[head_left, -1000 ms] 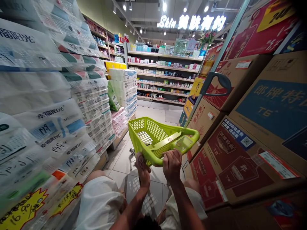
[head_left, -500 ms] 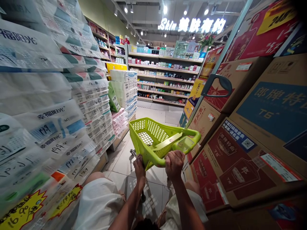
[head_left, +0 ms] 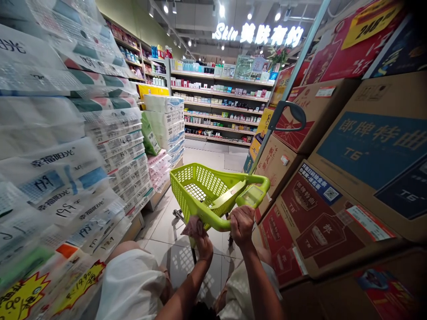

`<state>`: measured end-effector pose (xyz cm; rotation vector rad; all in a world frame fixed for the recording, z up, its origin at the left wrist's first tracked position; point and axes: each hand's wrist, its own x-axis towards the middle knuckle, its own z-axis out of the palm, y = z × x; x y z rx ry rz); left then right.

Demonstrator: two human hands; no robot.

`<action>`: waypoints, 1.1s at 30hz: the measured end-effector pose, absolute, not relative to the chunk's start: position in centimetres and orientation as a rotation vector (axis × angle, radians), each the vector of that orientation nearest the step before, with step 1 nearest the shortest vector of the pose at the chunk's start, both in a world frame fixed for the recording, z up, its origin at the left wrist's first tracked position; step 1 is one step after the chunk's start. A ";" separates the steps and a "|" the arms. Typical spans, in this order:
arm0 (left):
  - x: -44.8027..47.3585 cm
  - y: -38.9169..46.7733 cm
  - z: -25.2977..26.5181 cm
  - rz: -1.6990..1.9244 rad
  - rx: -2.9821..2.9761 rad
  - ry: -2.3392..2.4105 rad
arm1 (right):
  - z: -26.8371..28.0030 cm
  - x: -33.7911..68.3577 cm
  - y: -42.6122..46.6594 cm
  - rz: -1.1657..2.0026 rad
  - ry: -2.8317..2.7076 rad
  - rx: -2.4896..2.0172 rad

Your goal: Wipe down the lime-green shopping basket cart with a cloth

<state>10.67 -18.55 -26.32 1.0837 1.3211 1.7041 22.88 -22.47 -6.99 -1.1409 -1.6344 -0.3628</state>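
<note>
A lime-green plastic shopping cart (head_left: 191, 198) stands in front of me, its perforated basket tilted toward the far left. My right hand (head_left: 242, 223) is closed round the cart's near handle bar. At the cart's near left corner, my left hand (head_left: 204, 247) grips a crumpled pinkish-grey cloth (head_left: 194, 226). The cloth lies against the outside of the green plastic; part of it is hidden behind my fingers. On the handle side sits a panel with a clear window (head_left: 251, 195). A pale flap (head_left: 228, 195) crosses the basket's inside.
Tall stacks of wrapped tissue packs (head_left: 63, 178) line the left side. Liquor cartons (head_left: 333, 213) are piled close on the right, beside a metal pole with a dark grey looped handle (head_left: 290, 116). Cosmetics shelves (head_left: 220, 104) stand at the back, across the tiled floor (head_left: 207, 155).
The pinkish-grey cloth has come into sight in my left hand, which has shifted slightly right and down. My right hand stays on the handle. The whole view has shifted a little.
</note>
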 end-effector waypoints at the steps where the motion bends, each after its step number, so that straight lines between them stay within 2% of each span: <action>1: 10.6 -18.2 -25.7 1.746 1.073 1.352 | -7.0 23.1 -22.4 -0.353 -1.638 -1.134; 10: 5.2 -13.3 -16.5 1.731 1.396 1.168 | -6.5 26.0 -22.5 -0.263 -1.674 -1.055; 15: 5.1 -14.8 -13.1 1.593 1.688 0.931 | -6.6 28.2 -22.4 -0.168 -1.697 -1.040; 17: 5.4 -15.4 -12.6 1.487 1.835 0.826 | -6.1 29.2 -22.6 -0.147 -1.756 -1.053; 20: 5.9 -15.2 -12.5 1.473 1.842 0.945 | -5.0 29.6 -23.3 -0.260 -1.837 -1.186; 23: 6.7 -15.1 -12.8 1.449 1.886 1.030 | -4.3 27.5 -24.1 -0.472 -1.823 -1.388; 27: 6.8 -14.8 -13.8 1.315 2.142 0.930 | -4.6 23.3 -24.1 -0.557 -1.818 -1.597; 33: 2.6 -10.6 -16.0 1.351 2.005 1.388 | -6.1 23.0 -23.3 -0.714 -1.768 -1.747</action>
